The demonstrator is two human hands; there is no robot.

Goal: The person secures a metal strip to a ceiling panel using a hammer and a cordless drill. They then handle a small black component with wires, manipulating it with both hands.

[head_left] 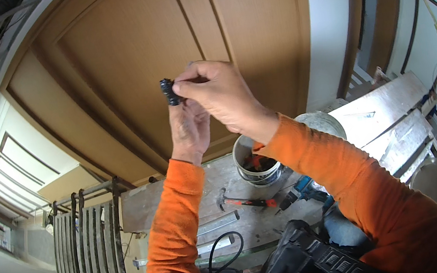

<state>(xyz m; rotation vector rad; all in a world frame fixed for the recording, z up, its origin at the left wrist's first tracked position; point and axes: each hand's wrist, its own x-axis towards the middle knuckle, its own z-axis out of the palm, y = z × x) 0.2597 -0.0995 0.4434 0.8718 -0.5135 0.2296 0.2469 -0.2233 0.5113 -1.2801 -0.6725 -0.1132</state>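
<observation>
Both of my hands are raised together in front of a brown wooden panel [131,53]. My left hand [190,129] points upward, its fingers partly hidden behind the right. At its tip is a small black ribbed piece [168,92]; whether it is gripped there or wrapped around the thumb is unclear. The thumb and forefinger of my right hand [223,93] are pinched together against that piece's side. Below my hands, a bucket [241,153] with tools in it stands on a dusty work platform [151,201].
A hammer [246,203] and a blue cordless drill [298,191] lie near the bucket. Metal strips [218,222] and a black cable [240,247] are close to my left forearm. A slatted metal platform [90,259] is at left; pale boards [385,104] lie at right.
</observation>
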